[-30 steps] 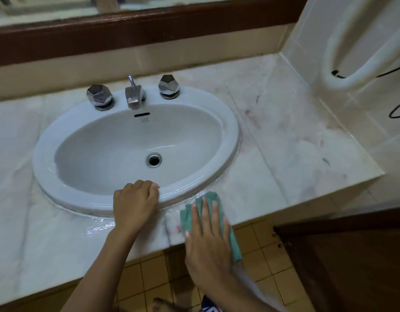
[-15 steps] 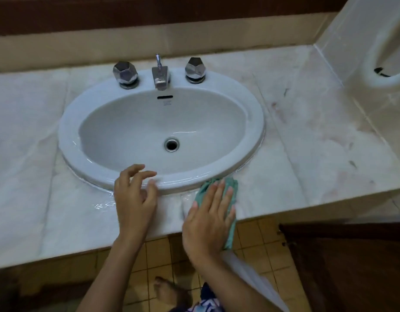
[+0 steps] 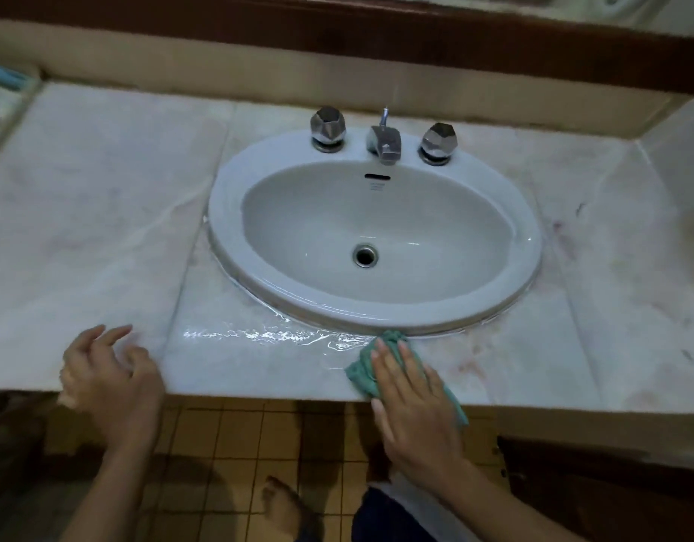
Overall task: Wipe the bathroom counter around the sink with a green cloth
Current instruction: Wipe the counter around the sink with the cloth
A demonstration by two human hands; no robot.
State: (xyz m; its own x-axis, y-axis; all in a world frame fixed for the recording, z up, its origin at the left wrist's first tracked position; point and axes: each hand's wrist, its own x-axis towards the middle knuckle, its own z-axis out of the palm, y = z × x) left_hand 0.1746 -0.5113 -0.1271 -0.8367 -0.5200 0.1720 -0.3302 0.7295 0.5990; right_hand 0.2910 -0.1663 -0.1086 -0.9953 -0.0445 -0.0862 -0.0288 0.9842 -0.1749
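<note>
Broadly, the marble counter (image 3: 103, 228) holds an oval white sink (image 3: 228, 213), a water streak (image 3: 267, 334) lies by its front rim, the left hand (image 3: 110, 381) hangs loosely curled and empty at the counter's front edge, and the right hand (image 3: 411, 400) presses flat-fingered on the green cloth (image 3: 363, 371) just against that rim.

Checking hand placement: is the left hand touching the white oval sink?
No, the left hand is at the front edge of the pale marble counter, well left of the sink.

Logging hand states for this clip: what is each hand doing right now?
Left hand: open, loosely curled, holding nothing.
Right hand: open, flat, pressing the green cloth.
</note>
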